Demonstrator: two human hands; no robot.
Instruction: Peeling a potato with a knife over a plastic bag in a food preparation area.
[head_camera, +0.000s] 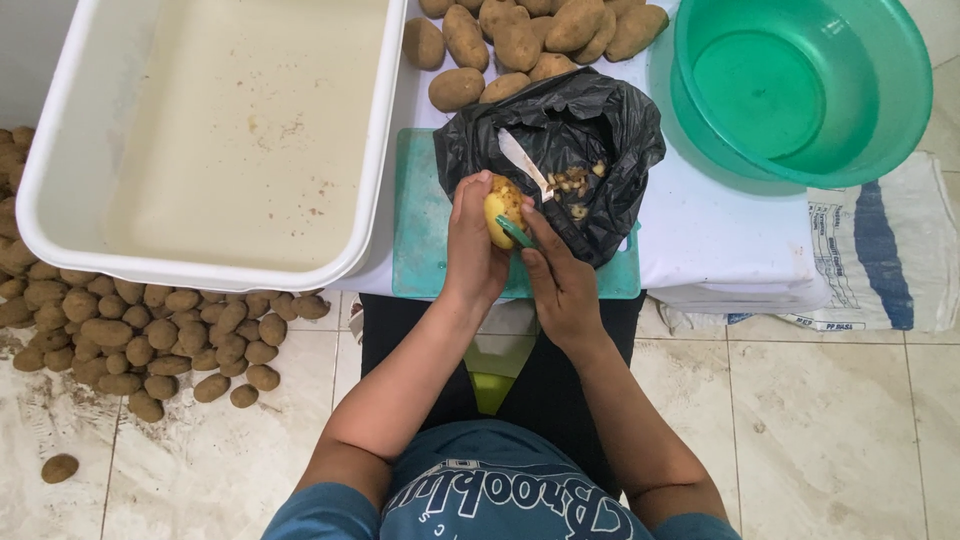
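The fingers (478, 200) of the left hand (472, 250) wrap closely around a half-peeled potato (503, 205), held over the open mouth of a black plastic bag (600, 130), while the right hand (560, 285) has its fingers closed on a green peeler (516, 232) whose head lies against the potato's lower side. The potato looks firm and fairly light, yet its bare yellow flesh is likely wet and slippery, so the surest hold is probably on the part with skin left, cupped from behind as the left hand does. Peelings (575, 185) and a white knife (522, 160) lie in the bag, which sits on a teal cutting board (415, 230) on the tabletop (720, 240). Beyond are a pile of unpeeled potatoes (530, 35), a white tub (375, 190), and a green basin (800, 170); more potatoes (150, 335) cover the floor (820, 430).
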